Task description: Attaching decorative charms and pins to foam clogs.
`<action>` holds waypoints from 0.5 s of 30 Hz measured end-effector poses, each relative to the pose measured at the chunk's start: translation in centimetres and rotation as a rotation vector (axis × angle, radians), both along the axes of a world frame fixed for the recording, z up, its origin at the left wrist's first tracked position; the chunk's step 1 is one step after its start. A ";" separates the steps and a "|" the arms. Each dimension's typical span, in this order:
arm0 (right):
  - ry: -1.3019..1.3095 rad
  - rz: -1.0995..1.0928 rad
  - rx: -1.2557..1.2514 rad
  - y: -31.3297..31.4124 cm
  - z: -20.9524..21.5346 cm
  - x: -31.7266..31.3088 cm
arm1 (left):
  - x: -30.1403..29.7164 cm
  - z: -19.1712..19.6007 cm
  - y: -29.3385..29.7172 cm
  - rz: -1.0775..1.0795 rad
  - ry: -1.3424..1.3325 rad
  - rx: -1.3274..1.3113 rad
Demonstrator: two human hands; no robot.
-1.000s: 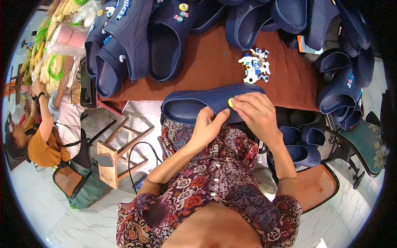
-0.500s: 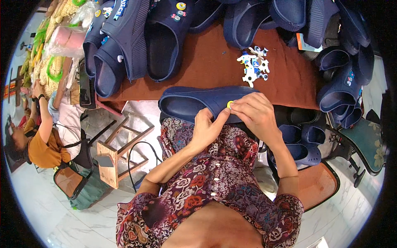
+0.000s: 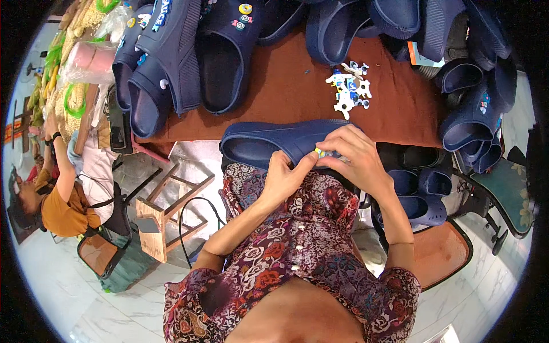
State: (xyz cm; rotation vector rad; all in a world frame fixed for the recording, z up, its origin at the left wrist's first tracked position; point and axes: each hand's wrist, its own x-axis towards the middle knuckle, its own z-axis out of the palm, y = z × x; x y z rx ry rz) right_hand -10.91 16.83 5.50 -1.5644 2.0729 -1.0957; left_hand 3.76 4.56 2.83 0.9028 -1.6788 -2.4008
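A navy clog [image 3: 269, 130] lies sideways at the table's near edge, its open heel to the left. My left hand [image 3: 284, 178] grips the clog's near side, its thumb reaching up to a small yellow shoe charm [image 3: 320, 152]. From the right, my right hand [image 3: 355, 157] pinches that charm between thumb and fingers against the clog's upper. The fingers partly cover the charm, so whether it sits in a hole cannot be seen. Beyond the clog, a small pile of white and blue charms [image 3: 346, 94] rests on the brown cloth [image 3: 280, 86].
Navy clogs with charms [image 3: 223, 68] line the far left of the table. More clogs [image 3: 472, 123] are heaped at the right. A wooden stool [image 3: 151, 234] stands at left, near a seated person in an orange top [image 3: 68, 208]. An orange-brown chair seat [image 3: 437, 254] is at lower right.
My right hand has shifted slightly, its fingers now covering more of the yellow charm. The left hand keeps its hold on the clog.
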 end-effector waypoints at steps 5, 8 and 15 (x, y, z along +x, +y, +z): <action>0.211 -0.047 -0.038 -0.2 0.2 0.6 | -0.1 0.3 -0.1 -0.019 -0.008 -0.028; 0.259 -0.085 -0.016 -0.1 0.2 1.0 | -0.2 0.0 0.0 0.004 -0.025 -0.035; 0.262 -0.073 -0.040 0.2 -0.2 1.4 | -0.4 0.1 0.3 0.048 0.001 -0.059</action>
